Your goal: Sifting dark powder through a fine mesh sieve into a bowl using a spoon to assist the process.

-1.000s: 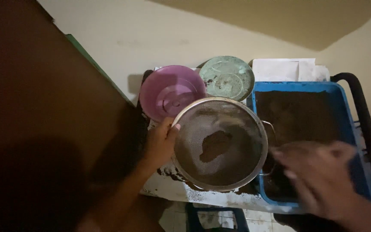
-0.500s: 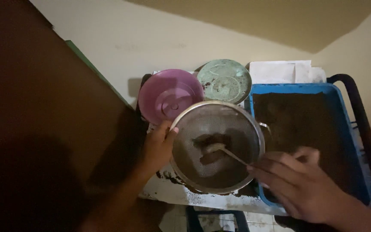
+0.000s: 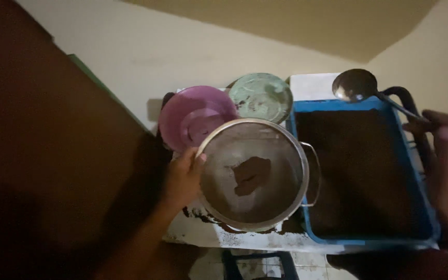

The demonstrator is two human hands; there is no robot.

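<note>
Dim light on a pale wall (image 3: pixel 193 46), with tiled floor (image 3: pixel 312 262) below.

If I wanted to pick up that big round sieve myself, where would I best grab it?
Probably by the rim of the sieve, from the left, where the left hand already grips it. The wire loop handle on its right side is another hold. The mesh middle holds a dark powder heap, so keep it level.

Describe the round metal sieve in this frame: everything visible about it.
The sieve is a round, shallow strainer with a shiny metal rim, fine grey mesh and a wire loop handle on its right side. A small dark clump of powder lies at its middle. It sits level beside the blue tray, overlapping the purple bowl. The left hand grips its left rim.
</note>
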